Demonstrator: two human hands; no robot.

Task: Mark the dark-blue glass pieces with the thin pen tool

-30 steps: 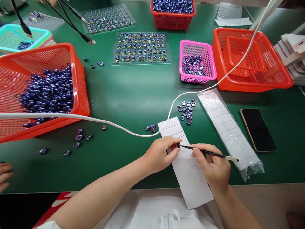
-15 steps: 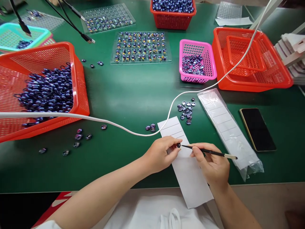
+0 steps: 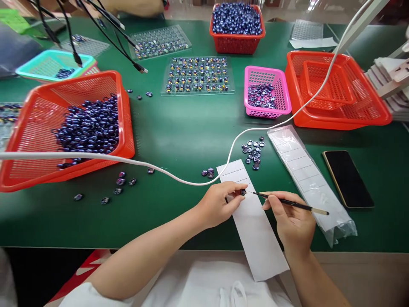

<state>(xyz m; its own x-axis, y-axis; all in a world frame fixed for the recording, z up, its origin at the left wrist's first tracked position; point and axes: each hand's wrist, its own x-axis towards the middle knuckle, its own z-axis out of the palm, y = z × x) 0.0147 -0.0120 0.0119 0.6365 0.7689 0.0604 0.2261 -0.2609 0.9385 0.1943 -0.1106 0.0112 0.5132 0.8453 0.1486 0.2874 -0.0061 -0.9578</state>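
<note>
Two bare hands meet over a white paper strip (image 3: 259,238), which lies on the green table (image 3: 179,132) and runs out past its near edge. The left hand (image 3: 219,206) pinches a small dark bead (image 3: 243,192) between thumb and forefinger, holding it above the strip. The right hand (image 3: 295,219) is closed around a thin black stick (image 3: 303,206) with a pale end, gripped like a pen. Its tip points at the bead and seems just short of touching it (the very end is too fine to make out well).

Beyond the hands, a loose cluster of beads (image 3: 256,166) sits near the strip's far end, and a white cable (image 3: 179,180) crosses the table, passing over that end. A wrapped pack of strips (image 3: 302,172) lies to the right, with a phone (image 3: 348,179) beside it. Farther back, a pink basket (image 3: 284,91) holds more beads, just beside a large red basket (image 3: 338,118) with a smaller one inside.
</note>
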